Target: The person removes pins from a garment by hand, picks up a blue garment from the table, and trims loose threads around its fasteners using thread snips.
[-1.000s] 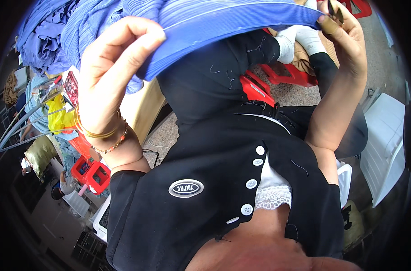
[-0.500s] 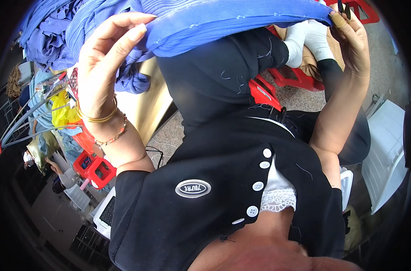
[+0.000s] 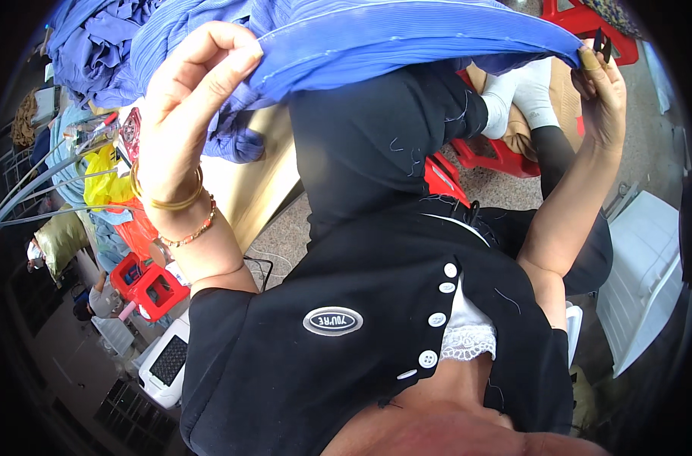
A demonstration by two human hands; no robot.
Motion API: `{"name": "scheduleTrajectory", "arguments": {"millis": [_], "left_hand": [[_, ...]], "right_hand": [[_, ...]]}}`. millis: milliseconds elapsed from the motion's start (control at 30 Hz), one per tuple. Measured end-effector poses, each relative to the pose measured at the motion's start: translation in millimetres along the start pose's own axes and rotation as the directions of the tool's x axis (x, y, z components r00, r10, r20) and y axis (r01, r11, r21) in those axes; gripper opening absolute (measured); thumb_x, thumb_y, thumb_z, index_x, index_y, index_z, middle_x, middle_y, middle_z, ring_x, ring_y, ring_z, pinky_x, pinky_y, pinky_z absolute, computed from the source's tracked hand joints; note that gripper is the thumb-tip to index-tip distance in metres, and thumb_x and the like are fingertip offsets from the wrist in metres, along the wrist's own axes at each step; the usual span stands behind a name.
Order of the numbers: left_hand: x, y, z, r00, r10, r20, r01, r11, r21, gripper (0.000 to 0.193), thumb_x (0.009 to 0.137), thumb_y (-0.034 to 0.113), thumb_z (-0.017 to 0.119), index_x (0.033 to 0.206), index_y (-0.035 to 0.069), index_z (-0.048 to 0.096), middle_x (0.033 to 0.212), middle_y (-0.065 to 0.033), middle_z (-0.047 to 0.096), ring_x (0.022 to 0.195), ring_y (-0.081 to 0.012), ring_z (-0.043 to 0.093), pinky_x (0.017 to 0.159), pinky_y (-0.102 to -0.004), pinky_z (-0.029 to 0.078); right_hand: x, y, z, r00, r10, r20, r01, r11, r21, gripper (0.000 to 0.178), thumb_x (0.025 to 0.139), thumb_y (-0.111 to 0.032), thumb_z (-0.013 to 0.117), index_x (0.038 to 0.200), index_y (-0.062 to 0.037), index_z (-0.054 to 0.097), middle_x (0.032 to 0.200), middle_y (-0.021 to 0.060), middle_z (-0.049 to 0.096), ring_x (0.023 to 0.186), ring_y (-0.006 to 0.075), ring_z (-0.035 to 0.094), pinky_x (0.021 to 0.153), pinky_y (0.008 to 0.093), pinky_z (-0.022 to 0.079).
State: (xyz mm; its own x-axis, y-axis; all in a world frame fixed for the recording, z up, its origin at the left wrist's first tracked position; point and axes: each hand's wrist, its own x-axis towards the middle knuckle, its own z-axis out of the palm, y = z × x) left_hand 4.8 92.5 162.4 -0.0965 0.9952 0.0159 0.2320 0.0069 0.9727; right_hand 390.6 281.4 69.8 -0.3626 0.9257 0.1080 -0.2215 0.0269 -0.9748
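A strip of blue ribbed fabric (image 3: 422, 34) is stretched taut above my knees, with a light stitched seam running along it. My left hand (image 3: 202, 91) pinches its left end between thumb and fingers; two gold bangles and a beaded bracelet circle that wrist. At the far right, my right hand (image 3: 606, 95) grips the other end, a yellowish band around one finger. A small dark pointed tool, apparently thread snips (image 3: 602, 45), sticks up from the right hand; its grip is hidden. Loose threads cling to my black trousers (image 3: 369, 144).
More blue fabric (image 3: 95, 49) is heaped at the far left, over a pale wooden board (image 3: 274, 152). Red plastic stools (image 3: 154, 285) stand left and beyond my feet. A white plastic chair (image 3: 641, 281) is at right. Another person (image 3: 101, 300) is in the left background.
Both hands and the stretched fabric have shifted slightly right in the picture. More of the strip's ribbed face and seam shows. Both grips on the fabric stay the same.
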Motion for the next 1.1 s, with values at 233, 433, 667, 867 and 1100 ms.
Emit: {"name": "scheduleTrajectory", "arguments": {"millis": [233,433,667,867,1100], "left_hand": [[-4,15,29,0.999,-0.033,0.023,0.033,0.999,0.009,0.013,0.093,0.007,0.056,0.102,-0.001,0.06,0.091,0.0006,0.059,0.083,-0.0048,0.051,0.076,-0.0184,0.038],[-7,-14,50,0.951,0.217,-0.219,-0.173,0.964,0.203,0.018,0.087,0.002,0.065,0.104,0.004,0.063,0.085,0.0013,0.058,0.071,-0.0039,0.052,0.066,-0.0196,0.043],[-6,-5,56,0.875,0.462,-0.144,-0.259,0.698,0.668,0.018,0.077,0.003,0.073,0.095,0.006,0.069,0.084,-0.0051,0.06,0.082,-0.0171,0.056,0.074,-0.0284,0.044],[2,2,53,0.884,0.464,-0.051,-0.3,0.648,0.7,0.021,0.07,0.006,0.079,0.09,0.006,0.071,0.082,-0.0048,0.06,0.076,-0.0152,0.055,0.067,-0.0261,0.044],[2,8,62,0.909,0.409,-0.074,-0.256,0.692,0.675,0.021,0.071,0.001,0.079,0.091,0.004,0.074,0.087,-0.0043,0.06,0.083,-0.0142,0.055,0.079,-0.0263,0.044]], "right_hand": [[32,-9,-35,0.993,0.023,-0.113,-0.022,1.0,0.011,0.01,0.094,-0.01,0.058,0.095,-0.0013,0.061,0.066,-0.008,0.038,0.052,0.0014,0.029,0.047,0.0192,0.021],[59,1,30,0.993,0.037,-0.115,-0.073,0.942,-0.327,0.017,0.083,-0.021,0.07,0.088,-0.0049,0.065,0.075,-0.0031,0.06,0.059,0.003,0.046,0.055,0.0179,0.038],[30,7,99,0.997,-0.04,0.073,0.058,0.962,-0.266,0.022,0.087,-0.008,0.067,0.107,-0.0012,0.061,0.09,0.0017,0.064,0.079,0.0056,0.057,0.07,0.0194,0.045],[-21,8,148,0.92,-0.196,0.339,0.227,0.973,-0.052,0.029,0.081,0.002,0.072,0.107,-0.0001,0.06,0.085,0.0004,0.061,0.07,0.0013,0.052,0.058,0.0151,0.038],[-47,10,167,0.885,-0.304,0.353,0.41,0.868,-0.28,0.039,0.072,0.005,0.075,0.108,-0.004,0.065,0.07,-0.0072,0.043,0.059,-0.0011,0.035,0.051,0.0155,0.027]]}}
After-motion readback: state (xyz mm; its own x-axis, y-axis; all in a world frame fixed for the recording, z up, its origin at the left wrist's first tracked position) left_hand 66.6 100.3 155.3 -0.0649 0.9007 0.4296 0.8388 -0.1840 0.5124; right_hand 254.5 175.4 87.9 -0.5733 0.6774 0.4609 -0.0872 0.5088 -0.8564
